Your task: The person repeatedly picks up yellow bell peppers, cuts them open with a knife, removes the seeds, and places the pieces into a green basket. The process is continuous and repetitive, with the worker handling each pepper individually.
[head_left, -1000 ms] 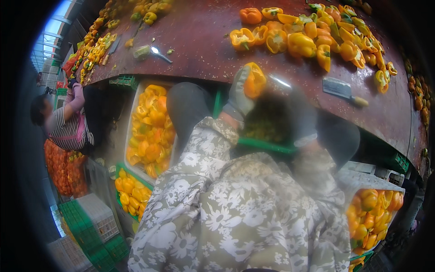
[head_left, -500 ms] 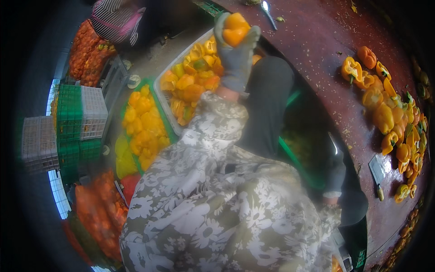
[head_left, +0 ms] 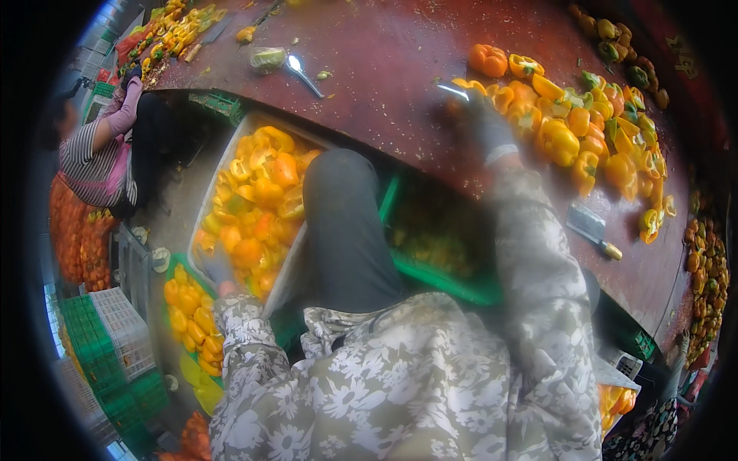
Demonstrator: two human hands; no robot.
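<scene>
At the near left corner of the white crate, our left hand now hangs in a grey glove, too blurred for us to tell how far its fingers are spread or whether they have hold of anything. Half a second ago that hand held up an orange bell pepper piece near the crate's far end; now we see no piece raised in it. Our right hand, then low beside our knee, has come up over the red table, curled around a knife whose bright blade juts out ahead.

The heap of cut bell peppers on the table begins just beside our right hand and spreads to its right; motion blur keeps us from telling whether they touch. A whole orange bell pepper sits just beyond the hand, and a cleaver lies nearer us, below the heap.

The white crate is heaped with yellow and orange bell pepper halves, lying just beside our left hand. Next to it, a green crate holds yellow pepper pieces. At our right, another crate holds orange pepper pieces.
</scene>
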